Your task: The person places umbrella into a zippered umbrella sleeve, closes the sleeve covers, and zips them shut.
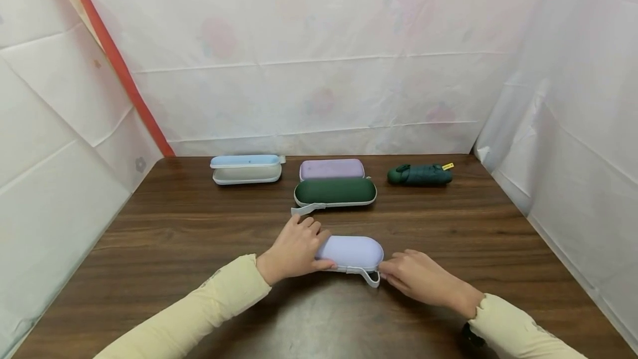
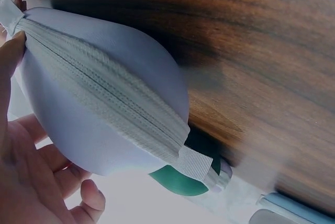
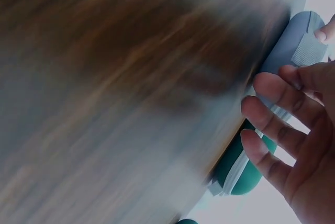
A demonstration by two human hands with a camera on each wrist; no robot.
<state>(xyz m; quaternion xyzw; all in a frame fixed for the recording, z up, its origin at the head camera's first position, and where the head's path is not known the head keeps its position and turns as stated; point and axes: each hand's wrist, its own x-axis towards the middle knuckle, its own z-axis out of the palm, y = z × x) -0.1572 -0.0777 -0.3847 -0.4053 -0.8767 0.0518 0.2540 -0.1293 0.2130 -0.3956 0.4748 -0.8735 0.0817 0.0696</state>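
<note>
Sleeves point(image 1: 199, 303): pale yellow, at 8 and 4 o'clock of the lavender case point(image 1: 351, 251), taking 12 as straight away from the person.
Dark band point(image 1: 472, 336): at the right wrist.
Right hand point(image 1: 421, 278): at the case's 3 o'clock end, thumb and forefinger near together, the other fingers spread; whether they pinch anything cannot be told.
Left hand point(image 1: 297, 248): clamped on the case's 9 o'clock end, thumb along the near side.
Lavender case: between the hands, its halves together in the left wrist view; whether it rests on the bench point(image 1: 174, 248) cannot be told.
Pale strap point(image 1: 372, 279): sticking out from the case at 5 o'clock.
Green case point(image 1: 335, 191): at 12 o'clock, a grey loop point(image 1: 306, 209) at its 7 o'clock edge.
Purple case point(image 1: 332, 168): just behind the green one, partly hidden.
Umbrella point(image 1: 423, 175): dark green, folded, between 1 and 2 o'clock, a yellow tag point(image 1: 447, 166) at its right end.
Blue case point(image 1: 244, 161): at 10 o'clock, lid raised off its base.
Sheeting point(image 1: 319, 82): pale, flowered, beyond the bench.
</note>
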